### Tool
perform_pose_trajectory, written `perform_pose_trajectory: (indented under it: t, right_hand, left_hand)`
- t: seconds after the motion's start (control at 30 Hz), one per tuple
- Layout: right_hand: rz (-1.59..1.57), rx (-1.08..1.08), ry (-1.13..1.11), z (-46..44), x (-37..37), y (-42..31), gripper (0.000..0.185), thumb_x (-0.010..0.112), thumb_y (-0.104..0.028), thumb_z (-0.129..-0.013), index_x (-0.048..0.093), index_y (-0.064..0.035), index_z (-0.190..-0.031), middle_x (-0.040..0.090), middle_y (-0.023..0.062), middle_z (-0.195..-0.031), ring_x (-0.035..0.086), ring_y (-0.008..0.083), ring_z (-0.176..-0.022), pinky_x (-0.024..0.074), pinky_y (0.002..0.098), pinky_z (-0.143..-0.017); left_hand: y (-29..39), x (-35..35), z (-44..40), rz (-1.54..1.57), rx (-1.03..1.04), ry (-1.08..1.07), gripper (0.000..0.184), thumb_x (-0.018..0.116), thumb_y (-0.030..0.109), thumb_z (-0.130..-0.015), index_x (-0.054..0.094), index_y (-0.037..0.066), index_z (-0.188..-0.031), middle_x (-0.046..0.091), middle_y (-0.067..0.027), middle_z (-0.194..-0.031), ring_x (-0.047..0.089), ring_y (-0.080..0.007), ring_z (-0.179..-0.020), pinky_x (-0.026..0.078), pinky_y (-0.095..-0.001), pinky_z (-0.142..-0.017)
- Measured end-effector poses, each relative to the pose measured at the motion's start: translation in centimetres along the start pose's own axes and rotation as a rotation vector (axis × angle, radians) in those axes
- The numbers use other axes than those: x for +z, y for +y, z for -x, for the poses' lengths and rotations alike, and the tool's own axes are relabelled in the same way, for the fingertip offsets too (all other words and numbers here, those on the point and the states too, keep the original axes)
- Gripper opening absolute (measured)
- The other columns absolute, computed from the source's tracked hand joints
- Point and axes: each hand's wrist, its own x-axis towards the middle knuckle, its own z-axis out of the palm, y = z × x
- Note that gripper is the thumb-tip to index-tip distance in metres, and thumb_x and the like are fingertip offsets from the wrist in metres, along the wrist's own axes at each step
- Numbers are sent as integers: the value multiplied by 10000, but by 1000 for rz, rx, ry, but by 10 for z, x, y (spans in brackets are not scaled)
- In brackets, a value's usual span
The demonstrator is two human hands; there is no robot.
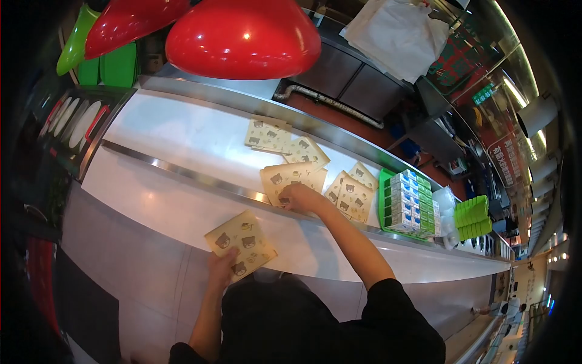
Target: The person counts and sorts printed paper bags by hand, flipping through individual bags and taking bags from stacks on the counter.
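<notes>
My left hand (223,265) grips a tan paper bag (250,235) printed with brown bears, thumb on top, in front of the counter's near edge. Reaching over the counter, my right hand (302,199) has its fingers closed at the lower edge of another bear-printed paper bag (276,176); its fingertips are partly hidden. Behind that bag, more of the same printed bags (267,133) lie overlapping on the raised white shelf. A further group of bags (354,197) rests to the right of my right hand, beside a green tray.
The green tray (383,203) holds rows of small white, blue and green cartons (409,203). Stacked green bowls (473,218) stand further right. A metal strip (182,171) edges the raised shelf. Red lamps (242,39) hang overhead, and a white plastic bag (394,36) hangs at the back.
</notes>
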Motion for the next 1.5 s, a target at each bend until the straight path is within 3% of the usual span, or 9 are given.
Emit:
perform_pose_trajectory:
  t: [0.23,0.43,0.53,0.7,0.87,1.07,1.23,1.4,1.5]
  right_hand:
    - [-84,43,-81,-4,-10,5,258,755,-172,-621,670,-38,-824,661,124,-811,616,308,-773,481,382,-722]
    - [-67,94,-54,-9,-4,10,166,655,-203,-757,671,-45,-806,664,136,-814,623,318,-778,490,388,-705]
    - [-50,21,287,0,14,0,153,574,-205,-789,638,-68,-765,631,139,-773,599,336,-725,478,423,-662]
    - [21,-76,525,58,20,-115,159,638,-111,-736,626,-97,-893,625,78,-899,610,291,-811,488,416,-709]
    - [13,-179,518,89,28,-167,208,671,-90,-700,637,-96,-905,603,40,-1047,558,255,-1026,456,393,-820]
    - [-26,-44,588,112,25,-172,219,688,-133,-705,649,-109,-919,585,18,-1054,525,233,-1031,421,380,-827]
    - [-54,8,691,148,23,-160,198,699,-156,-715,658,-113,-905,589,13,-1059,526,245,-1010,419,383,-822]
    - [-163,13,862,209,14,-124,329,730,-190,-706,627,-94,-1004,586,81,-1098,530,286,-1026,438,410,-838]
    - [-111,258,1004,247,6,-93,462,738,-174,-712,560,-59,-1123,586,135,-1092,547,309,-1007,445,417,-847]
  left_hand:
    - [-16,19,-24,-67,-82,-72,306,539,41,-902,457,-25,-1190,598,-144,-1068,643,-238,-919,583,-369,-737]
    - [-27,35,-41,34,-138,-132,302,517,70,-919,443,-5,-1202,584,-154,-1092,643,-269,-928,586,-408,-733]
    - [-24,41,-40,54,-160,-132,316,513,74,-917,436,-1,-1215,575,-158,-1118,640,-281,-939,584,-424,-741]
    - [-16,57,-39,92,-185,-110,337,491,60,-915,432,11,-1244,570,-165,-1146,632,-290,-963,579,-410,-757]
    - [-20,69,-49,155,-182,-229,425,371,340,-988,431,51,-1294,563,-135,-1198,592,-259,-1046,513,-360,-856]
    - [-12,110,-25,341,-297,-240,410,339,328,-999,440,43,-1275,564,-136,-1173,603,-264,-1011,515,-372,-844]
    - [-45,128,-24,59,-239,-262,426,374,349,-988,428,39,-1275,552,-161,-1191,581,-277,-1056,500,-389,-876]
    - [-65,162,-3,-33,-285,-261,374,446,244,-969,420,21,-1267,558,-169,-1167,607,-294,-1009,535,-404,-831]
    - [-79,184,12,-5,-262,-354,365,477,218,-956,439,-7,-1241,577,-155,-1128,624,-265,-990,543,-381,-816]
